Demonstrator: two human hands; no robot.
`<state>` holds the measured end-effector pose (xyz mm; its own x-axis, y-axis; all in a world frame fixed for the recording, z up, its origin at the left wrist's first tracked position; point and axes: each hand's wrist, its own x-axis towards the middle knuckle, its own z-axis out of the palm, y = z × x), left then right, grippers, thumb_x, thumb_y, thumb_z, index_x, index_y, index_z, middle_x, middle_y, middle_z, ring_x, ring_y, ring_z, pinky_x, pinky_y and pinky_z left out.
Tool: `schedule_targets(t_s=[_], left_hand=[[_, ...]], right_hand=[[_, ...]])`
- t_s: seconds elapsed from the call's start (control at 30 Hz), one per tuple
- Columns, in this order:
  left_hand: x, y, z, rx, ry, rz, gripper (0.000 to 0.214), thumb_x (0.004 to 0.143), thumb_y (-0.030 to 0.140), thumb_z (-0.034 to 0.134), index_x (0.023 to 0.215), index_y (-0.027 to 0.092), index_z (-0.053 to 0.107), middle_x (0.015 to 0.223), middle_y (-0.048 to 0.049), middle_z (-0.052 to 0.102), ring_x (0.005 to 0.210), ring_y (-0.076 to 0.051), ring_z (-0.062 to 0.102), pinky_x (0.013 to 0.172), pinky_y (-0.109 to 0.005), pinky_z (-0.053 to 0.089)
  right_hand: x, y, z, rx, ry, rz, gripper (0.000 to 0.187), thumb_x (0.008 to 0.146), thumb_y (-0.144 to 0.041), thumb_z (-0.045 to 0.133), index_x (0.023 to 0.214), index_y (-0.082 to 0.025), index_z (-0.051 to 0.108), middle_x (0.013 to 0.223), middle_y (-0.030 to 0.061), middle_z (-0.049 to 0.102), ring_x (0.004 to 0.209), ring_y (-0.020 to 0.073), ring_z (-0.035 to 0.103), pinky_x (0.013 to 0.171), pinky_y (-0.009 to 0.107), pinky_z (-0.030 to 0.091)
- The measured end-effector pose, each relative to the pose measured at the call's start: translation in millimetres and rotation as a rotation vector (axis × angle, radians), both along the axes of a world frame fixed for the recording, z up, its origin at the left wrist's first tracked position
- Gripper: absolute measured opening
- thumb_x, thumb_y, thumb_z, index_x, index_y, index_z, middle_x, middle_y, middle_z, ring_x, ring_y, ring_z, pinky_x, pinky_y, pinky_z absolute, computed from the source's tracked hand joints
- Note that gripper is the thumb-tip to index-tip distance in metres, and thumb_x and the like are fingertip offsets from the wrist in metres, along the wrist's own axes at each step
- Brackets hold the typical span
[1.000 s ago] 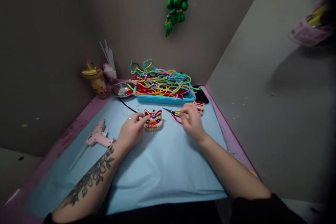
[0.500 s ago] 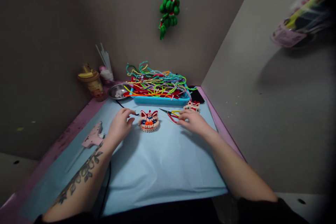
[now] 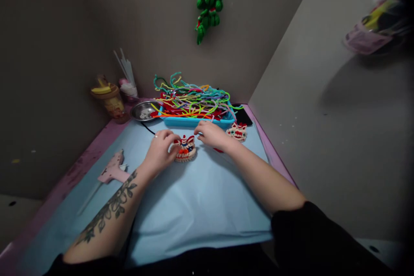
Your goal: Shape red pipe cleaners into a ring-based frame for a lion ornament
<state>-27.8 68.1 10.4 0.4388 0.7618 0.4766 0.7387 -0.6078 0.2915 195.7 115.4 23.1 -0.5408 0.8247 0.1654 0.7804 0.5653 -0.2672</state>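
Note:
A small red, white and blue pipe-cleaner figure (image 3: 185, 149) lies on the light blue sheet (image 3: 194, 207). My left hand (image 3: 161, 152) grips its left side with curled fingers. My right hand (image 3: 211, 135) hovers just right of and above the figure, fingers loosely stretched toward it and holding nothing I can see. A bit of the red scissors handle (image 3: 218, 150) shows under my right wrist. A second similar figure (image 3: 238, 131) lies beyond my right hand.
A blue tray (image 3: 194, 122) heaped with colourful pipe cleaners (image 3: 190, 98) stands at the back, with a metal bowl (image 3: 144, 111) and a yellow-lidded cup (image 3: 109, 100) to its left. A pink glue gun (image 3: 113, 171) lies at the left. A green ornament (image 3: 208, 2) hangs on the wall.
My right hand left the scissors and moved left toward the figure. My left hand closed back onto the figure's left side.

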Motion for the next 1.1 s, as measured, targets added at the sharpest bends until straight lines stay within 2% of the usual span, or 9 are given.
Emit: schedule_targets(t_s=[0.07, 0.13, 0.2, 0.33, 0.6, 0.73, 0.93, 1.1], left_hand=[[6.2, -7.2, -0.9, 0.034, 0.084, -0.049, 0.02, 0.086, 0.028, 0.052, 0.097, 0.021, 0.067, 0.098, -0.0079, 0.06, 0.092, -0.022, 0.052, 0.083, -0.036, 0.041], [11.9, -12.2, -1.7, 0.054, 0.158, -0.073, 0.024, 0.087, 0.03, 0.053, 0.104, 0.025, 0.068, 0.1, -0.0085, 0.061, 0.093, -0.023, 0.052, 0.081, -0.038, 0.04], [16.2, -14.5, -3.1, 0.061, 0.201, -0.082, 0.029, 0.086, 0.034, 0.054, 0.112, 0.028, 0.066, 0.104, -0.0089, 0.061, 0.097, -0.025, 0.051, 0.083, -0.04, 0.039], [19.6, -14.3, -8.6, 0.065, 0.241, -0.106, 0.03, 0.086, 0.035, 0.056, 0.114, 0.031, 0.065, 0.11, -0.0091, 0.06, 0.102, -0.026, 0.05, 0.086, -0.042, 0.037], [18.5, -11.2, -15.9, 0.067, 0.267, -0.147, 0.025, 0.088, 0.031, 0.053, 0.109, 0.029, 0.067, 0.107, -0.0092, 0.061, 0.098, -0.025, 0.049, 0.082, -0.04, 0.039], [15.2, -12.1, -14.2, 0.073, 0.259, -0.134, 0.03, 0.089, 0.035, 0.051, 0.116, 0.028, 0.064, 0.107, -0.0096, 0.061, 0.096, -0.024, 0.05, 0.081, -0.038, 0.04], [12.3, -13.9, -12.5, 0.046, 0.282, -0.096, 0.036, 0.09, 0.039, 0.05, 0.121, 0.027, 0.061, 0.097, -0.0103, 0.061, 0.091, -0.024, 0.053, 0.077, -0.036, 0.042], [13.1, -15.1, -14.7, 0.006, 0.253, -0.11, 0.035, 0.091, 0.038, 0.048, 0.119, 0.024, 0.062, 0.097, -0.0099, 0.062, 0.089, -0.022, 0.055, 0.078, -0.034, 0.044]], right_hand=[[2.9, 2.6, -3.6, -0.038, 0.003, -0.012, 0.017, 0.077, -0.013, 0.064, 0.091, -0.017, 0.071, 0.095, 0.0086, 0.063, 0.091, 0.0203, 0.058, 0.081, 0.031, 0.043], [3.7, 3.9, -11.3, -0.084, 0.068, -0.028, 0.015, 0.076, -0.013, 0.065, 0.09, -0.017, 0.072, 0.093, 0.0074, 0.064, 0.088, 0.0181, 0.058, 0.08, 0.028, 0.043], [2.5, 4.5, -20.4, -0.12, 0.133, -0.041, 0.014, 0.076, -0.012, 0.065, 0.087, -0.016, 0.072, 0.089, 0.0059, 0.064, 0.084, 0.0159, 0.058, 0.077, 0.026, 0.042], [-1.1, 4.5, -31.9, -0.134, 0.166, -0.04, 0.012, 0.078, -0.011, 0.06, 0.078, -0.016, 0.071, 0.081, 0.0038, 0.063, 0.077, 0.0142, 0.056, 0.071, 0.024, 0.04], [-3.1, 0.8, -33.1, -0.168, 0.234, -0.015, 0.011, 0.078, -0.013, 0.059, 0.075, -0.015, 0.069, 0.077, 0.0022, 0.061, 0.073, 0.0129, 0.054, 0.068, 0.023, 0.038], [-1.9, 1.8, -36.6, -0.159, 0.332, -0.012, 0.011, 0.076, -0.014, 0.063, 0.084, -0.015, 0.07, 0.083, 0.0025, 0.061, 0.074, 0.012, 0.053, 0.07, 0.023, 0.039], [-5.3, 2.1, -37.0, -0.141, 0.349, 0.016, 0.009, 0.077, -0.012, 0.059, 0.077, -0.015, 0.068, 0.078, 0.0009, 0.059, 0.074, 0.0117, 0.051, 0.07, 0.023, 0.038], [-12.1, -0.6, -41.9, -0.231, 0.387, -0.073, 0.009, 0.076, -0.015, 0.059, 0.07, -0.014, 0.066, 0.07, -0.0004, 0.058, 0.067, 0.0112, 0.05, 0.062, 0.022, 0.035]])
